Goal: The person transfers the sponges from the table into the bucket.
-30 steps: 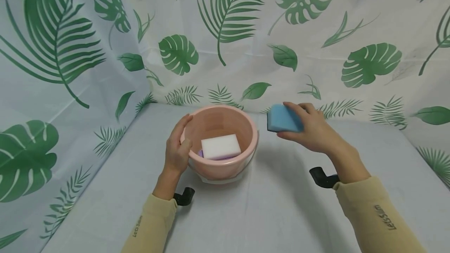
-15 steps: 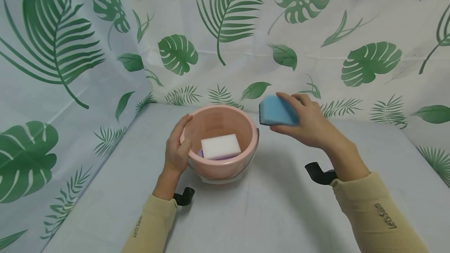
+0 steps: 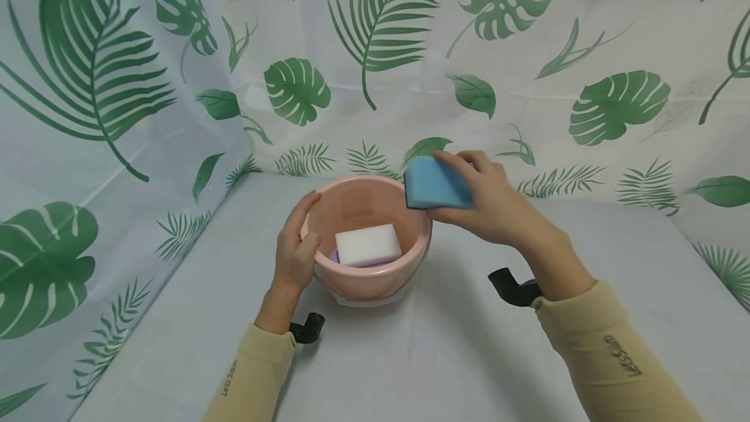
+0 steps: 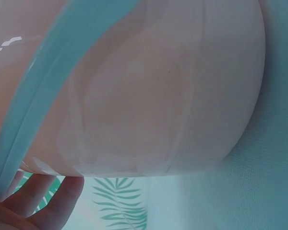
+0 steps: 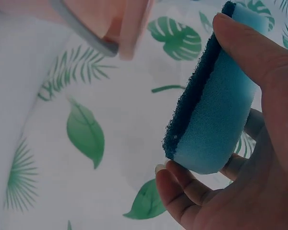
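A pink bucket (image 3: 363, 284) stands on the table, and my left hand (image 3: 297, 246) grips its left rim, thumb over the edge. In the left wrist view, fingers (image 4: 57, 201) show against the bucket's side (image 4: 134, 105), behind its handle (image 4: 43, 91). My right hand (image 3: 489, 197) pinches a blue sponge (image 3: 436, 184) with a dark scouring layer, above the bucket's right rim. The right wrist view shows the sponge (image 5: 216, 110) between thumb and fingers. Inside the bucket lies a white sponge (image 3: 368, 245) with a purple layer; something purple peeks out at its left.
A pale cloth covers the table (image 3: 422, 357). Leaf-printed sheeting (image 3: 398, 96) rises behind it and along the left side. Each wrist wears a black camera mount, the right one (image 3: 512, 288) below the right hand.
My right hand has carried the blue sponge left and slightly up, from beside the bucket to over its right rim. The left hand and bucket have stayed put.
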Available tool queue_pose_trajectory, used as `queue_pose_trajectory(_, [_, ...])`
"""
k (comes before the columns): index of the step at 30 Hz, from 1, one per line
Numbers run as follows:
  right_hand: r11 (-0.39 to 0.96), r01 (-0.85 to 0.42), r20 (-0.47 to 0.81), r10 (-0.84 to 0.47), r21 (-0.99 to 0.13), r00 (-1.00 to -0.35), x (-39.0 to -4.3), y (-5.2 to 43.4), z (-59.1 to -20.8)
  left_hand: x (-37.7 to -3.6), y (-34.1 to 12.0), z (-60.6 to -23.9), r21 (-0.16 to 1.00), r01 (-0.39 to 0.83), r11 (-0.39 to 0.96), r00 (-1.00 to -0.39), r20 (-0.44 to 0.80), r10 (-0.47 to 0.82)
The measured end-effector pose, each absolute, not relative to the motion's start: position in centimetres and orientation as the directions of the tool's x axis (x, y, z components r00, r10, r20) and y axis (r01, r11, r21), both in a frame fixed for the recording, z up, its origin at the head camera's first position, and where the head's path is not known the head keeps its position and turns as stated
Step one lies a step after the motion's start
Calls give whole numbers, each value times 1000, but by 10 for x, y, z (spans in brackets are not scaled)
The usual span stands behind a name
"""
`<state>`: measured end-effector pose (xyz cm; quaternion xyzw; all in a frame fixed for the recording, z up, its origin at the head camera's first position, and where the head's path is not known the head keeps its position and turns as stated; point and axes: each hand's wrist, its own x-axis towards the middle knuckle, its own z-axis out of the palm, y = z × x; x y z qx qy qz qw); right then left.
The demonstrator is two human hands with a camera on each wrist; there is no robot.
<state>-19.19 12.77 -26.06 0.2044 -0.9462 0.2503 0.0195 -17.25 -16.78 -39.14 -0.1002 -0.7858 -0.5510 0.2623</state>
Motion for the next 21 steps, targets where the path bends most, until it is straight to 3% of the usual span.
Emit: queue_pose_trajectory(21, [733, -537, 130, -536, -417, -834, -185, 78, -260, -173, -168, -392, 803, 452, 388, -837, 532, -127])
